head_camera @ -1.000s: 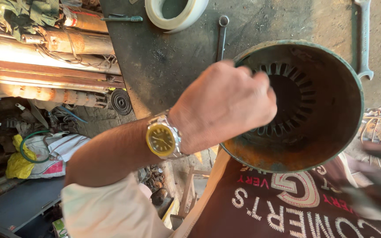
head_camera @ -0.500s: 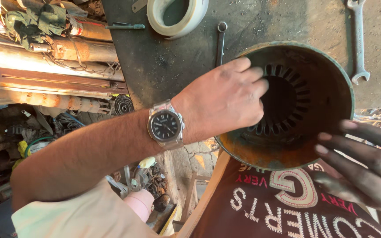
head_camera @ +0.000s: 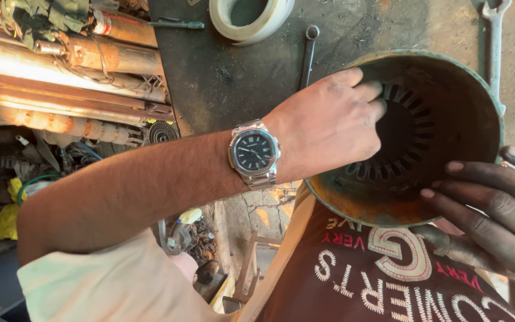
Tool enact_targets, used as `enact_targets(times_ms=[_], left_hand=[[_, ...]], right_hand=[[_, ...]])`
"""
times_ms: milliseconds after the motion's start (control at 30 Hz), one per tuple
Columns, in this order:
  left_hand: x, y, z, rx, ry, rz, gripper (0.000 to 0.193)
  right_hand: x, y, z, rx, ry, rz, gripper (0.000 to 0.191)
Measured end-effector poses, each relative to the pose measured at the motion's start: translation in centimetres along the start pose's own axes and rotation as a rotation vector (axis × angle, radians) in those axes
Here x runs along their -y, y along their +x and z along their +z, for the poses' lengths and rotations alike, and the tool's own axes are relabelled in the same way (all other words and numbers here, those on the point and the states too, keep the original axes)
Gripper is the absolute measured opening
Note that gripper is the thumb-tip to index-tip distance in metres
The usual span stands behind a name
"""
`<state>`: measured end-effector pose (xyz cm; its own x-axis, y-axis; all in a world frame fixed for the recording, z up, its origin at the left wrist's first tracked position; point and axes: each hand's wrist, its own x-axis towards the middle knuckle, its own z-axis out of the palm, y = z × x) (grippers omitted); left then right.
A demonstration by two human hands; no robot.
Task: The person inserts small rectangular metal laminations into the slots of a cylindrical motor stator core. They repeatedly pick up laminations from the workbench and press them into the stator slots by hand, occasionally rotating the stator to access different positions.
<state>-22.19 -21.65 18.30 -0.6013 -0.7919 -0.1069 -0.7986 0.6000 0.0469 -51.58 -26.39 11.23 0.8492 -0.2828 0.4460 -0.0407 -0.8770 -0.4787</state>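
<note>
A rusty round motor housing point(head_camera: 448, 65) with a slotted stator core point(head_camera: 415, 128) inside lies on its side, mouth toward me, on a dark greasy bench top point(head_camera: 239, 83). My left hand point(head_camera: 329, 125), with a steel wristwatch point(head_camera: 254, 152) on the wrist, reaches over the left rim. Its fingertips touch the slots inside and its thumb lies along the upper rim. My right hand point(head_camera: 496, 209), dark with grease, grips the lower right rim, fingers curled over the edge into the mouth.
A white tape roll point(head_camera: 251, 18) and a small ring spanner point(head_camera: 308, 53) lie behind the housing, a long wrench point(head_camera: 495, 48) at the far right. Rusty pipes and shafts point(head_camera: 90, 59) are stacked left. Maroon printed cloth point(head_camera: 377, 274) sits below the housing.
My left hand has uncurled from a fist above the rim and reached its fingers into the core. My right hand has come in from the right and taken the lower rim.
</note>
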Motion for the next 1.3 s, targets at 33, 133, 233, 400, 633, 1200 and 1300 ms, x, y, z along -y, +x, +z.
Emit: enact_targets(times_ms=[33,133,233,400,633,1200,1300], left_hand=[[-0.1,0.0,0.1,0.005,-0.002,-0.003,0.011],[-0.2,0.1,0.3,-0.003,0.012,-0.003,0.011],[-0.2,0.0,0.5,0.024,0.003,0.007,0.011],[-0.5,-0.3,0.7,-0.113,-0.151,0.06,0.008],[-1.6,-0.2,1.2,0.044,-0.245,-0.008,0.009],[-2.3,0.3,0.9,0.035,-0.244,0.014,0.005],[-2.3,0.2,1.0,0.035,-0.255,0.011,0.005]], right_hand=[[0.0,-0.1,0.0,0.005,-0.011,0.002,0.045],[-0.4,-0.2,0.0,0.021,-0.017,-0.012,0.044],[-0.9,-0.4,0.2,0.034,0.062,-0.055,0.048],[-0.6,-1.2,-0.1,0.062,0.035,0.028,0.044],[0.2,-1.3,-0.6,0.131,0.04,0.136,0.045],[-0.1,-0.2,-0.6,0.023,0.037,0.041,0.034],[-0.3,-0.2,-0.6,0.006,0.035,0.016,0.033]])
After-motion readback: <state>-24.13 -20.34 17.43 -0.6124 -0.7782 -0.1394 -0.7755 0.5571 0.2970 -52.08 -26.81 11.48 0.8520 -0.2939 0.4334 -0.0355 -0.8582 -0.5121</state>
